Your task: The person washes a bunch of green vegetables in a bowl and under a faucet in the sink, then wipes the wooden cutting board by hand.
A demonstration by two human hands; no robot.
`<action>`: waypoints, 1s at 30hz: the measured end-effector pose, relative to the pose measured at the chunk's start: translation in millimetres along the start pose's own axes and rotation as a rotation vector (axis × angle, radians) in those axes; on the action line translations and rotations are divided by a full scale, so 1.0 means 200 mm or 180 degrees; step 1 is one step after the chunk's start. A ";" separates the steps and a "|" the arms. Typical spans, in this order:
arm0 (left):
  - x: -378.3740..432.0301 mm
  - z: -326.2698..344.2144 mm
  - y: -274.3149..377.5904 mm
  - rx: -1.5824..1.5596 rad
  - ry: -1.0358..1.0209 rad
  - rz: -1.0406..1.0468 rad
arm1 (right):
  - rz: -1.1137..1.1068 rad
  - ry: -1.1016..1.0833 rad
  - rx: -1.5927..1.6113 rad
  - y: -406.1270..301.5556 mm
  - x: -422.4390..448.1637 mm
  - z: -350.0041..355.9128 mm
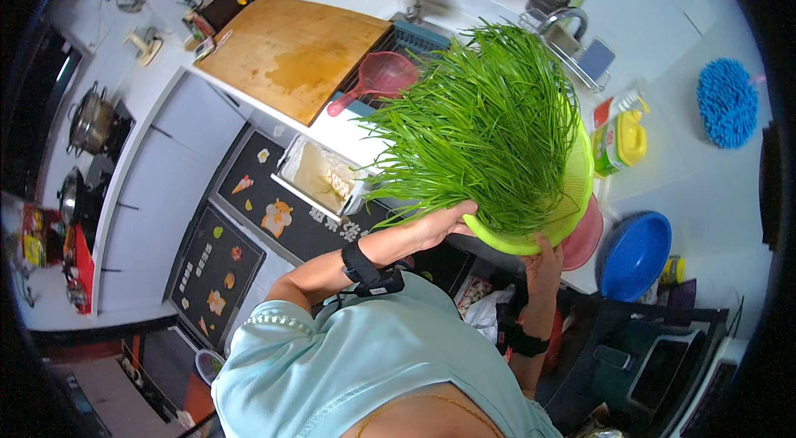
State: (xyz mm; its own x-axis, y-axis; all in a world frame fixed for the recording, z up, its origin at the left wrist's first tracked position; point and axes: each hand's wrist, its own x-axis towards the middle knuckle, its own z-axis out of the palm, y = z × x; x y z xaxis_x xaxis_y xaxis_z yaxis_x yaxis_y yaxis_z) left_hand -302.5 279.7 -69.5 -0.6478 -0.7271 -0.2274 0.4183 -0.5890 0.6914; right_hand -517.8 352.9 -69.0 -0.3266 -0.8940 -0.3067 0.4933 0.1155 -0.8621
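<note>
Both my hands hold a lime-green mesh colander by its near rim. My left hand grips the rim at the left, thumb on top. My right hand has hold of it from below, with much of its fingers hidden. A large heap of long, thin green leaves, apparently Chinese chives, fills the colander and spills over its far and left sides. The colander is above the sink area and hides most of it. A pinkish-red basin shows partly beneath its right side.
A wooden cutting board lies on the left counter beside a pink plastic ladle. Behind the leaves rises a chrome faucet. A yellow detergent bottle and a blue basin stand right. A white waste bin hangs by the counter front.
</note>
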 end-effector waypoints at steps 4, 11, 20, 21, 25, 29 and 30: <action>-0.06 0.00 0.04 -0.0035 0.0295 0.0122 | 0.0084 -0.0253 0.0033 0.02 0.06 0.05; -0.14 -0.15 0.07 -0.0160 0.0749 0.0357 | 0.0525 -0.0780 -0.0508 0.05 0.15 0.20; -0.31 -0.41 0.37 -0.0635 0.1245 0.0513 | 0.0728 -0.1249 -0.0615 0.15 0.20 0.59; -0.32 -0.45 0.39 -0.0650 0.1263 0.0508 | 0.0803 -0.1253 -0.0662 0.15 0.21 0.64; -0.42 -0.65 0.53 -0.0654 0.1330 0.0588 | 0.0779 -0.1114 -0.0914 0.19 0.24 0.84; -0.52 -0.78 0.67 -0.0482 0.1822 0.0704 | 0.0585 -0.1396 -0.1009 0.28 0.33 0.93; -0.56 -0.84 0.69 -0.0480 0.1820 0.0752 | 0.0595 -0.1319 -0.1082 0.31 0.34 0.96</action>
State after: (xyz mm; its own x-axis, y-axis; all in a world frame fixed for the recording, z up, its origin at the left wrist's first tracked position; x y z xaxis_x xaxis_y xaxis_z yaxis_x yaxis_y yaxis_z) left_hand -65.1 219.3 -63.6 -0.1022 -0.8923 -0.4397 0.6203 -0.4027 0.6731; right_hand -354.5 216.5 -65.9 0.1188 -0.9322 -0.3418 0.2026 0.3598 -0.9108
